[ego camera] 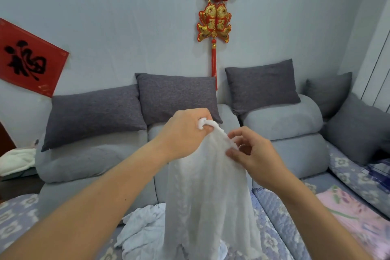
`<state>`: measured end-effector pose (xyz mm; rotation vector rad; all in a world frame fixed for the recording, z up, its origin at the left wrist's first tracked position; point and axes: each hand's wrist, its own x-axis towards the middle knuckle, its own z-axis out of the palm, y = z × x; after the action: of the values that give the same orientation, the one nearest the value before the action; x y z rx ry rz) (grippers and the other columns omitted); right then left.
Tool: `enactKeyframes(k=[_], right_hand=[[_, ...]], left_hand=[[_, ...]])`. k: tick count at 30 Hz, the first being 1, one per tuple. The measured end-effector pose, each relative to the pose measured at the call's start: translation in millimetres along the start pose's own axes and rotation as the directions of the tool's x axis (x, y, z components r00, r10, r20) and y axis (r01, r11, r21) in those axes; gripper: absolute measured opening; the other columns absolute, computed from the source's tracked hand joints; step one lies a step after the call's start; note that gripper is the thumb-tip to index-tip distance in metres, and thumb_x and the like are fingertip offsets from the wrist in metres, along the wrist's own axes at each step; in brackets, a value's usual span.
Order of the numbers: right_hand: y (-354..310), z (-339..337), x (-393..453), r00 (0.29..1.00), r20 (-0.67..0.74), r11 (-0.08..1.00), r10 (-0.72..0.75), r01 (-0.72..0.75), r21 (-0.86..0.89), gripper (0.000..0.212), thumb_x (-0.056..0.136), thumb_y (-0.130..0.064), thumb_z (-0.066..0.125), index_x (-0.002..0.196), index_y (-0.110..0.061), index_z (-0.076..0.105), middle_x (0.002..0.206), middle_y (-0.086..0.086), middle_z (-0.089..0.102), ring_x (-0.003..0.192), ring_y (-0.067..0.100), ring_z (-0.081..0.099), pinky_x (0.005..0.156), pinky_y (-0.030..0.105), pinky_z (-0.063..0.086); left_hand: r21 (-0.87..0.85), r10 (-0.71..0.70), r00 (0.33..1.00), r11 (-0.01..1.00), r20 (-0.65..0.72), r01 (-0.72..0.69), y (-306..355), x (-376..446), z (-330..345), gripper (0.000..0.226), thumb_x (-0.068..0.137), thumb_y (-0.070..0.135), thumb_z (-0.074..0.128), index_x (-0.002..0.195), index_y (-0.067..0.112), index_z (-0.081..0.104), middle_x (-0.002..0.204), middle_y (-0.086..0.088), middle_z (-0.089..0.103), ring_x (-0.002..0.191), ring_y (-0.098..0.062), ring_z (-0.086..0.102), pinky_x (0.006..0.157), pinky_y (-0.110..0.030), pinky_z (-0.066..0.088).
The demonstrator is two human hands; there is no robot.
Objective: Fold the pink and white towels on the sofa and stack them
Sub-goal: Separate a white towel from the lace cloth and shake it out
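Item: white towel (209, 192), held up at centre frame and hanging in a long drape toward the lower edge, above the sofa (295, 145). One corner is bunched inside the left hand (185, 133), whose fingers are curled tight around it. The upper edge, just to the right, is pinched between thumb and forefinger of the right hand (253, 154), the remaining fingers loosely spread. Second item: crumpled white cloth (143, 230), lower centre, lying on the floral quilted seat cover (274, 213), partly behind the hanging towel. Third item: pink floral towel (354, 213), lower right, spread flat on the seat. Handling, as judged: the fabric appears thin, light and entirely limp, with a textured surface unlikely to slip; no shape is kept unless tensioned. Hold is best taken at two adjacent corners along one short edge, so that the cloth hangs square before being halved. Folding is judged barely begun. Also present: grey cushions (177, 97) along the sofa back; red wall ornament (214, 21), upper centre.
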<state>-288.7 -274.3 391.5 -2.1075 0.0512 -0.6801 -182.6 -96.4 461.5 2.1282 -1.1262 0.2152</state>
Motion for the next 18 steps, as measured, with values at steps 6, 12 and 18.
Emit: enactKeyframes(k=[6,12,18], right_hand=[[-1,-2,-7,0.998,0.062,0.989,0.019,-0.028,0.143,0.018,0.093,-0.013,0.070,0.093,-0.030,0.064,0.077,-0.009,0.068,0.069,0.008,0.061,0.069,0.026,0.050],[-3,8,-11,0.994,0.107,0.999,-0.031,0.026,0.047,0.020,0.089,-0.028,0.061,0.103,-0.037,0.072,0.083,0.003,0.067,0.079,0.027,0.063,0.075,0.040,0.053],[-2,9,-13,0.994,-0.107,0.999,-0.034,0.038,0.036,0.012,0.088,-0.014,0.075,0.081,-0.023,0.072,0.080,-0.007,0.072,0.075,0.011,0.068,0.071,0.036,0.056]], left_hand=[[-0.136,-0.124,0.990,0.982,0.067,0.132,3,3,0,0.015,0.101,0.020,0.051,0.087,0.016,0.053,0.075,0.006,0.052,0.056,-0.003,0.040,0.049,-0.015,0.035],[-0.097,-0.098,0.972,0.988,0.214,0.120,11,-1,1,0.023,0.085,0.036,0.074,0.093,0.024,0.056,0.084,0.009,0.059,0.062,0.000,0.048,0.051,-0.011,0.038],[-0.051,-0.054,0.967,0.996,0.248,0.069,6,-3,-9,0.035,0.083,0.026,0.078,0.073,0.019,0.046,0.067,0.013,0.047,0.055,0.000,0.039,0.051,-0.013,0.034]])
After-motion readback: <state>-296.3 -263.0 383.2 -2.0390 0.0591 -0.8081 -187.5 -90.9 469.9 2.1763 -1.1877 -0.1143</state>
